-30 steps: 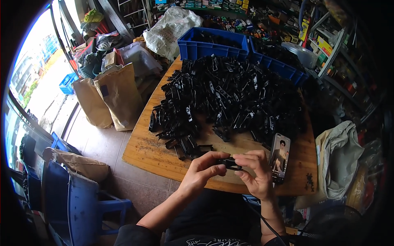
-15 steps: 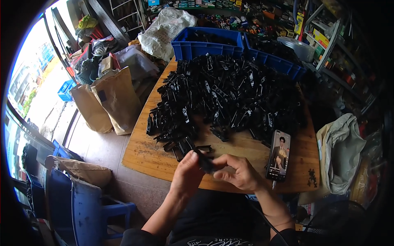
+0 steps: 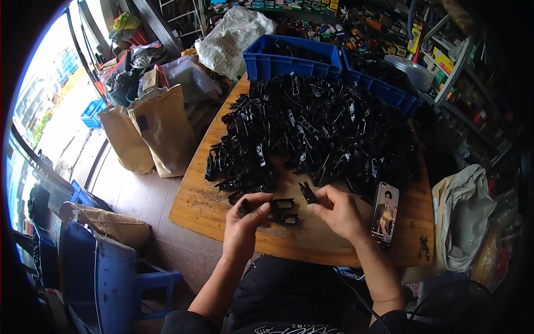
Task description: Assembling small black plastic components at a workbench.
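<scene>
Worktop (image 3: 311, 245): bare along near edge, one heap (image 3: 317, 131) behind, one phone (image 3: 385, 210) right. Right hand (image 3: 340, 216): fingers clamped on one clip (image 3: 307, 193), before heap. Left hand (image 3: 243, 227): finger closure unclear, near two loose frames (image 3: 285, 200).

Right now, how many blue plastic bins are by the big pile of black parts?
2: one blue rectangular bin behind the black pile, and a second blue bin angled to its right. Others may be hidden.

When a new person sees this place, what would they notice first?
Probably the big heap of black parts, spread over much of the wooden table. Then the lit phone on the table's right side and the blue crates behind the heap. Nearer, the right hand holds one part.
</scene>
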### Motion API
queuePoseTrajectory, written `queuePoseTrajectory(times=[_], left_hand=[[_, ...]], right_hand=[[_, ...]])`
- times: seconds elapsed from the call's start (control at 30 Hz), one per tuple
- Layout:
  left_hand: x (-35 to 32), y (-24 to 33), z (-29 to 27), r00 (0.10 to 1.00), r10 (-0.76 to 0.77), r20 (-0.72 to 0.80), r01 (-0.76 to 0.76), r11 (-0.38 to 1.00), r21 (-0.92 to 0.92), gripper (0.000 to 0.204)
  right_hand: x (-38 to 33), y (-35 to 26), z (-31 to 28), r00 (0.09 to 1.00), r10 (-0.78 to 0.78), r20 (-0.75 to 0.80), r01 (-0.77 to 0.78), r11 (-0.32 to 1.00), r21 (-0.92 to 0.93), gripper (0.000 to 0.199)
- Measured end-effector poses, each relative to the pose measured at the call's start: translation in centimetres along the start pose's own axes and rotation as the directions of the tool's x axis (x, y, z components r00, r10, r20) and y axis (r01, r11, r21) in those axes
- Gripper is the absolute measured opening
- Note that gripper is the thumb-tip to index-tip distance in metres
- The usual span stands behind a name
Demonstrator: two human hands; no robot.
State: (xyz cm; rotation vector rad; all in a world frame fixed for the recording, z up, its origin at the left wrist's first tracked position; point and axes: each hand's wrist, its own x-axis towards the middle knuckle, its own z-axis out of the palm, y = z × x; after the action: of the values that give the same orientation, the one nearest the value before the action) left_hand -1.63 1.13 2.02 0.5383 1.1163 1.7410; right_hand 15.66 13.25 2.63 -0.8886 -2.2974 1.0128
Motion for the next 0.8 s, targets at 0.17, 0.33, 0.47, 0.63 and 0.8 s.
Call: queuePoseTrajectory(times=[0.17, 0.33, 0.47, 0.63, 0.8], left_hand=[[-0.6, -2.7, 2.7, 0.966, -0.137, 0.221, 0.129, 0.990, 0.051, 0.028], [-1.3, -1.6, 1.6, 0.977, -0.150, 0.150, 0.146, 0.989, 0.036, 0.032], [-0.6, -0.9, 2.4, 0.979, -0.111, 0.170, 0.096, 0.991, 0.098, 0.028], [-0.5, -1.5, 2.4, 0.976, -0.122, 0.179, 0.112, 0.992, 0.064, 0.023], [-0.1, -1.5, 1.7, 0.987, -0.086, 0.135, 0.075, 0.994, 0.085, 0.021]], right_hand=[[-3.6, -2.8, 1.5, 0.985, -0.121, -0.122, 0.136, 0.982, 0.127, 0.023], [-4.3, -0.7, -4.0, 0.944, 0.087, -0.318, -0.056, 0.993, 0.106, 0.012], [-6.2, 11.8, -14.2, 0.770, -0.002, -0.638, -0.255, 0.916, -0.311, 0.009], [-6.8, 18.3, -14.8, 0.813, 0.027, -0.582, -0.296, 0.879, -0.373, 0.016], [-6.8, 17.0, -14.8, 0.796, -0.019, -0.605, -0.273, 0.881, -0.386, 0.018]])
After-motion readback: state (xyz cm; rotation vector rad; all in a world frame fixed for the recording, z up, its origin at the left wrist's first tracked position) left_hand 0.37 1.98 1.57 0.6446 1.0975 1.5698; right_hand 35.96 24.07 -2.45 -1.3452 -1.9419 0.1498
